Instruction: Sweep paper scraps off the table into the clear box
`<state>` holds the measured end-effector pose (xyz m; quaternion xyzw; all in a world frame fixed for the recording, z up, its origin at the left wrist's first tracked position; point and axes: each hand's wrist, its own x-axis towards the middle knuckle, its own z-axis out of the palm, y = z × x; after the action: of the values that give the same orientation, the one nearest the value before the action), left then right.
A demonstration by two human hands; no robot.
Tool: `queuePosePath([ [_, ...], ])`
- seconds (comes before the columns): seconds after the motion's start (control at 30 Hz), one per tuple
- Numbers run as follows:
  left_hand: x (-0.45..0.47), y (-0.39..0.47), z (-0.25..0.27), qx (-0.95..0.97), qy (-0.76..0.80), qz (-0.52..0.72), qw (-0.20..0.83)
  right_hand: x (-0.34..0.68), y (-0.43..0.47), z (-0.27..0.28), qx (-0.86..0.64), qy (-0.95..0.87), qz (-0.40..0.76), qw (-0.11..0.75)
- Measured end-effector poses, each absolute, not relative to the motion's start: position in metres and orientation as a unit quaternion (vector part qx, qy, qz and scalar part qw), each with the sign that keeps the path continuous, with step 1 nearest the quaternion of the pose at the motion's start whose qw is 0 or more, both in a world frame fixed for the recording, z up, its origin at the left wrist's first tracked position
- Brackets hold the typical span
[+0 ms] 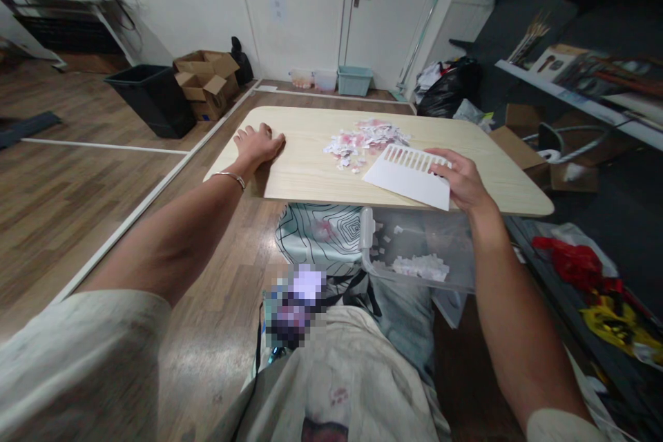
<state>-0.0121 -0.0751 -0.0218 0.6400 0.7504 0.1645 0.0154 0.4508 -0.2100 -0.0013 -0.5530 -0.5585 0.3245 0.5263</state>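
Observation:
My right hand (460, 178) grips the right end of a white slotted sheet (407, 178), which has a row of long openings along its far side. The sheet is tilted over the front part of the pale wooden table (305, 173). Just beyond its left corner lies a loose heap of small white and pinkish paper pieces (370, 137). My left hand (260, 143) rests near the table's left edge, its fingers apart and nothing in them. Below the table's front edge, a clear plastic bin (419, 235) holds more small white pieces (420, 266).
A black bin (155, 100) and open cardboard boxes (210, 83) stand on the floor at the left. Behind the table are a blue-grey tub (355, 81) and a black bag (450, 88). Dark shelving with a cardboard box (523, 128) lines the right side.

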Motion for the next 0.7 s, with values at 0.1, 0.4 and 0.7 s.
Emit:
queuePosePath([
  [0.1, -0.0116, -0.0753, -0.0212, 0.639, 0.752, 0.163, 0.017, 0.452, -0.2079, -0.0021, -0.565, -0.537, 0.329, 0.533],
  [0.4, -0.0129, -0.073, -0.0237, 0.641, 0.749, 0.17, 0.016, 0.4482, -0.2112, -0.0006, -0.541, -0.542, 0.34, 0.546],
  [0.7, -0.0118, -0.0751, -0.0221, 0.642, 0.746, 0.176, 0.019, 0.4441, -0.2138, 0.0078, -0.579, -0.5, 0.344, 0.544],
])
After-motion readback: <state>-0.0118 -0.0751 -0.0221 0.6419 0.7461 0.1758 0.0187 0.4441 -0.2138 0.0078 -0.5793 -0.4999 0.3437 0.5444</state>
